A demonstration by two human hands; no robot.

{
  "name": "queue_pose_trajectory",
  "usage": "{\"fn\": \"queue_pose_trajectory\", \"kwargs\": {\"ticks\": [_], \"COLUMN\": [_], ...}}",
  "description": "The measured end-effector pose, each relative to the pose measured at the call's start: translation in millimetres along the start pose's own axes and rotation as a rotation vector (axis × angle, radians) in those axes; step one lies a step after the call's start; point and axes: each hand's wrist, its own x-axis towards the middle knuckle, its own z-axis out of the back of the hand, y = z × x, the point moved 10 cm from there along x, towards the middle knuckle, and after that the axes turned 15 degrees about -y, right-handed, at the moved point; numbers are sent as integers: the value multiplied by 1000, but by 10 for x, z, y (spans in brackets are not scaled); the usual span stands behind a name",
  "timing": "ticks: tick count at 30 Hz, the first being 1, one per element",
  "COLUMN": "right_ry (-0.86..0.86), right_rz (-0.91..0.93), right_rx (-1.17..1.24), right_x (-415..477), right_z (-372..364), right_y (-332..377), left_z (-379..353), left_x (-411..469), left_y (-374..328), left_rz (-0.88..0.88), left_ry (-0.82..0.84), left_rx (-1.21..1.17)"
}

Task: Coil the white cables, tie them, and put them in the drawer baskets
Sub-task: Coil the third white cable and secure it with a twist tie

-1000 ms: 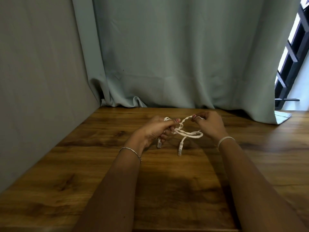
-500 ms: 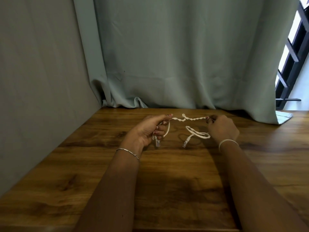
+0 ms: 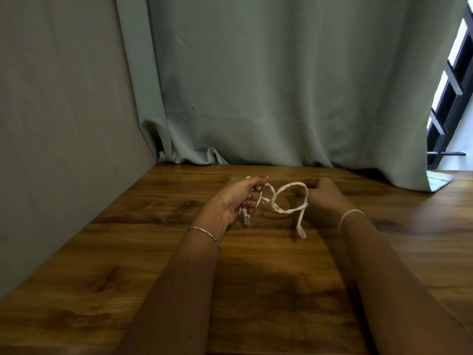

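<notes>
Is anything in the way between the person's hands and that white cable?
No, nothing visible. The left hand grips one end of the cable and the right hand pinches its loop, over the wooden table. Where the cable goes next is not in view, so that path cannot be judged.

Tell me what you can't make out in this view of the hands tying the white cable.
All in the head view.
The drawer baskets: outside the frame, none visible.
Run of the white cable inside the left hand: hidden by its curled fingers.
The plug below that hand: small and blurred, type unreadable.
The twisted stretch beside the loop: too small to tell knot from twist.
</notes>
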Motion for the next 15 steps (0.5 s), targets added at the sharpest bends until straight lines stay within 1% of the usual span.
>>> {"fn": "queue_pose_trajectory", "kwargs": {"ticks": [2,4,7,10,12,13,15], "right_ry": [15,-2,-86,-134,-172,-158,-50], "right_rz": [-120,-159,-95,-61,0,30,65], "right_rx": [305,382,360,339,340,367,450], "right_x": [-38,-72,-6,-10,-32,-56,-135], "right_z": [-11,38,111,132,158,141,24], "right_y": [53,110,116,136,234,298,426], "left_z": [-30,-54,-50,1,22,25,23], "left_x": [0,4,13,42,60,64,77], "left_y": [21,26,30,73,98,102,114], "left_rz": [1,0,18,71,105,116,137], "left_ry": [12,24,17,-16,-32,-36,-40], "left_rx": [19,21,-6,-75,-119,-138,-182]}}
